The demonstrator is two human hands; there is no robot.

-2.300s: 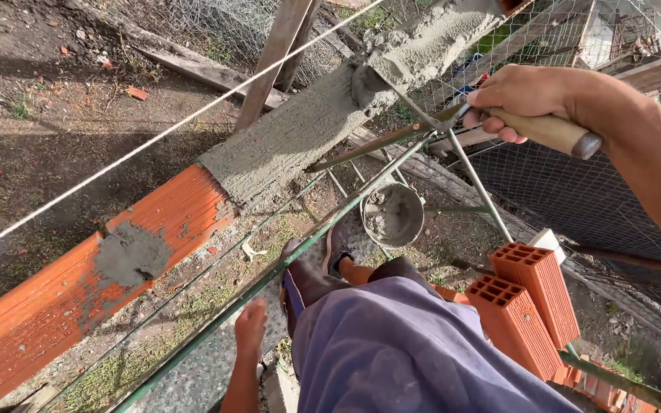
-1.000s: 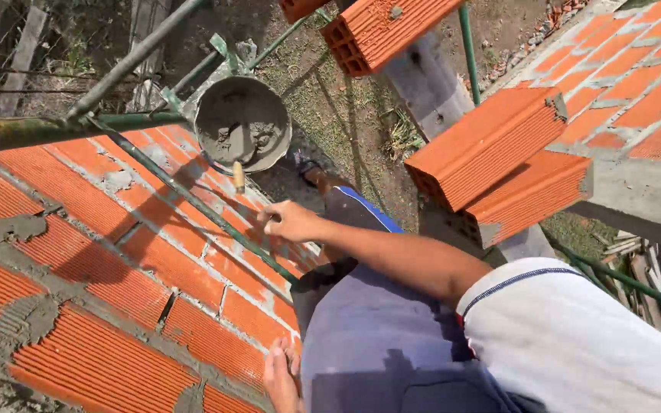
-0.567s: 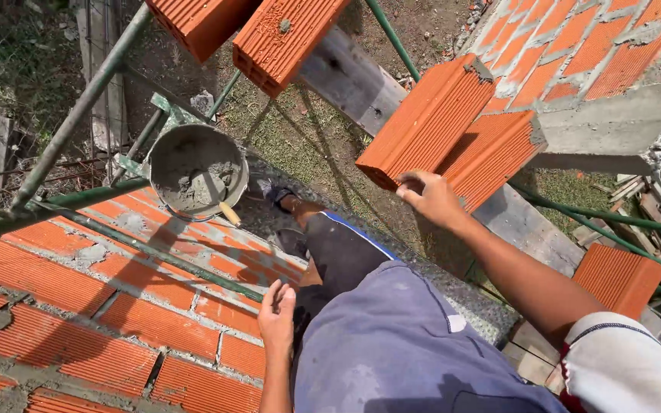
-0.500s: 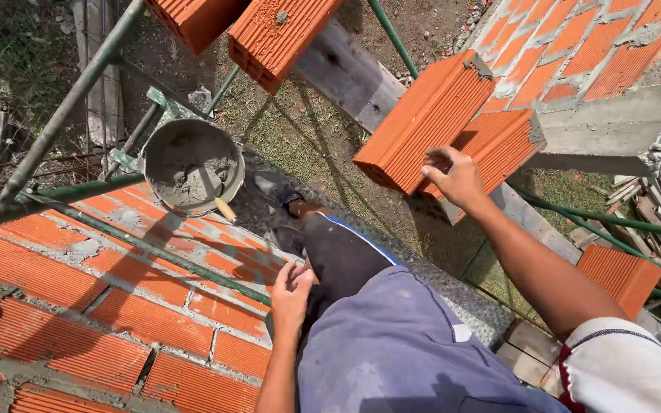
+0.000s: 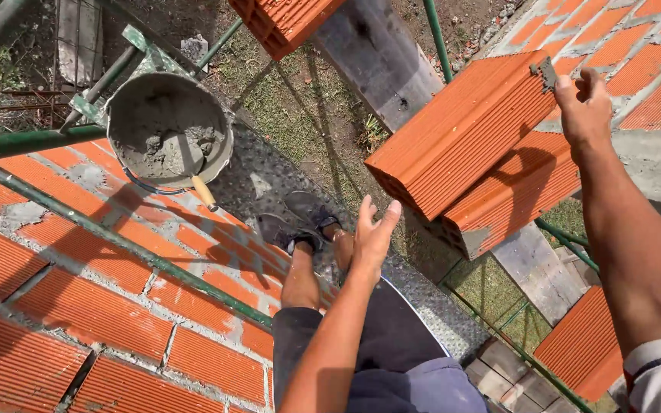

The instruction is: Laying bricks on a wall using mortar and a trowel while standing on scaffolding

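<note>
My right hand (image 5: pixel 584 103) grips the far end of an orange hollow brick (image 5: pixel 460 134) that is tilted up off another brick (image 5: pixel 518 195) of the stack. My left hand (image 5: pixel 372 235) is open in the air, fingers spread, just left of the lifted brick and not touching it. A bucket of grey mortar (image 5: pixel 168 131) stands on the scaffold below, and a trowel with a wooden handle (image 5: pixel 200 187) leans in it.
A red brick wall (image 5: pixel 78 275) with mortar joints fills the lower left, crossed by green scaffold pipes (image 5: pixel 116 239). My feet (image 5: pixel 300 222) stand on a metal platform. More bricks (image 5: pixel 288 19) sit on a plank at the top, one (image 5: pixel 583 344) at lower right. Grass lies far below.
The trowel was left in the mortar bucket. My right hand reached over to the brick stack and lifted one brick by its end; my left hand rose off my thigh toward it.
</note>
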